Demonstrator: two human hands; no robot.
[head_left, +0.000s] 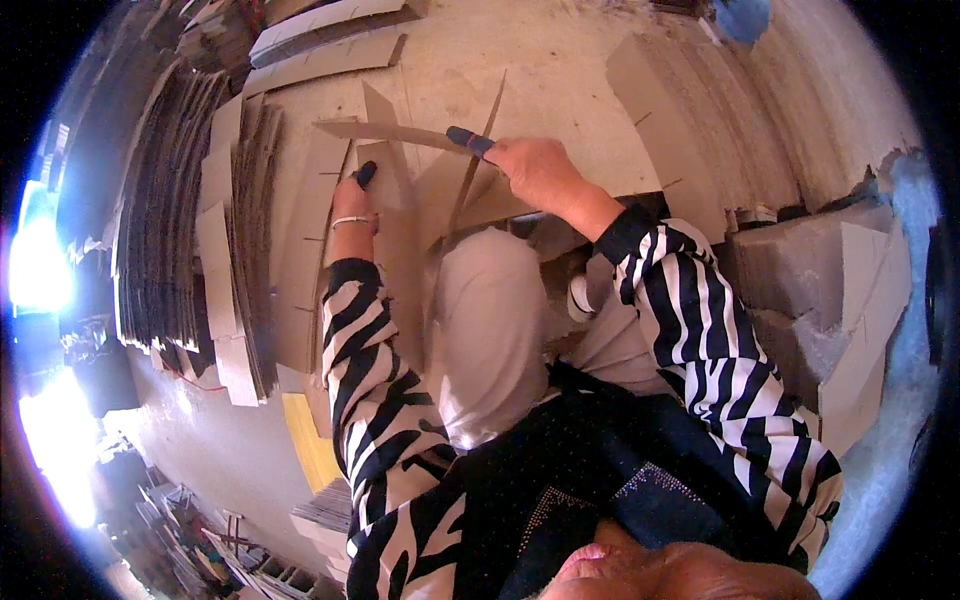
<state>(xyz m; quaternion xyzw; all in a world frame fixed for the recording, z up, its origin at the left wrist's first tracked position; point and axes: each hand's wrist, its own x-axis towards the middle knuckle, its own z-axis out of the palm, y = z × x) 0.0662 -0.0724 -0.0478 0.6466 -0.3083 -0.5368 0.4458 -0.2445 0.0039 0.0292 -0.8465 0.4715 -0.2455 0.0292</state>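
My right hand [535,170] is closed around a tool with a blue and red handle [470,140], held over the cardboard in front of my knees. A narrow tan cardboard strip [385,132] runs left from the handle; the tool's blade is hidden. My left hand [352,198] grips the upper edge of an upright cardboard piece [395,230], and a small dark object [365,175] shows at its fingertips. More cut cardboard pieces [480,195] stand tilted between the two hands. Both sleeves are black-and-white striped.
Tall stacks of flat cardboard [160,200] line the left, with slotted sheets [240,260] beside them. Fanned cardboard sheets [670,130] lie at the right on the concrete floor. Grey blocks [800,270] stand at the right. A yellow sheet [310,440] lies by my left side.
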